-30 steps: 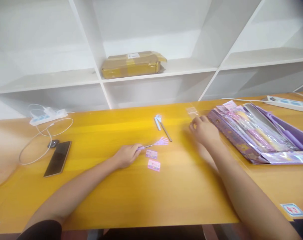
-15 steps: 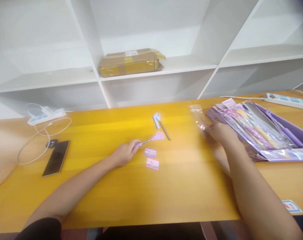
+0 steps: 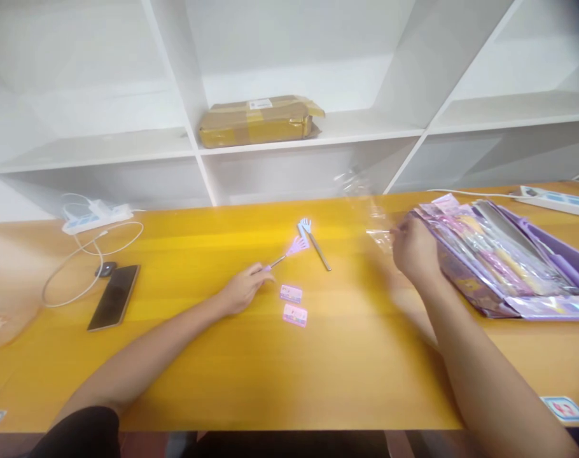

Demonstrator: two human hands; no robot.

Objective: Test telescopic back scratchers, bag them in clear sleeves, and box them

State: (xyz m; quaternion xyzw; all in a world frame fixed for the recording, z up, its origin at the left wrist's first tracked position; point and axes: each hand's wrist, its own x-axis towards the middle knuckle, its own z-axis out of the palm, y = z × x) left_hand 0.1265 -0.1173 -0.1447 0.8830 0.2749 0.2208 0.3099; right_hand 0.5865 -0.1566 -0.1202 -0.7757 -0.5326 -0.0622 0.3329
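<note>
My left hand (image 3: pixel 245 289) is closed round the handle of a small purple hand-shaped back scratcher (image 3: pixel 297 246), its claw end pointing away to the right. Just beyond that claw lies a blue back scratcher (image 3: pixel 316 243) with a metal rod, beside a short light-blue piece (image 3: pixel 302 233). Two small pink cards (image 3: pixel 294 315) rest on the table to the right of my left hand. Pinched in my right hand (image 3: pixel 415 249) is a clear plastic bag (image 3: pixel 373 219), blurred and raised off the tabletop, left of a purple box (image 3: pixel 480 299).
The purple box holds several plastic-wrapped items (image 3: pixel 494 248). Power strips (image 3: pixel 96 217) lie at the back on both sides, with a white cable, a phone (image 3: pixel 114 298) and a dark mouse (image 3: pixel 107 269) at left. A taped carton (image 3: pixel 258 124) sits on the white shelf (image 3: pixel 361 132).
My right hand has lifted the clear bag and moved slightly left. My left hand keeps hold of the purple back scratcher, whose claw is now tilted up a little more.
</note>
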